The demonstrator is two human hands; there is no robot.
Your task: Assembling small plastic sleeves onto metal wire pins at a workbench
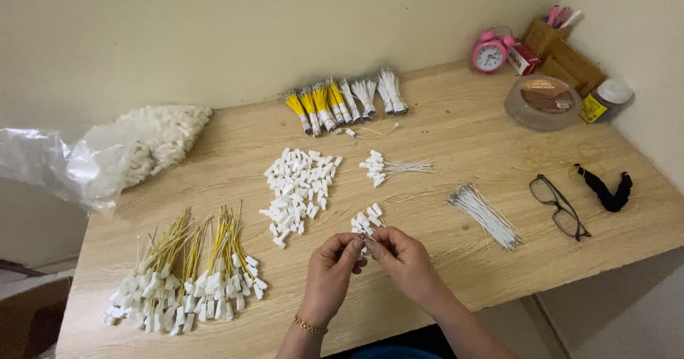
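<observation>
Wooden table (456, 138): work surface. Plastic bag (135, 152) of white connectors, far left. Yellow-wired finished pile (189, 277), near left. Loose white connectors (299, 188), centre. White wire bundle (486, 215), right. Left hand (331, 266) and right hand (402, 259): fingertips pinched together on one small white connector (362, 242), just below a small connector cluster (367, 220).
</observation>
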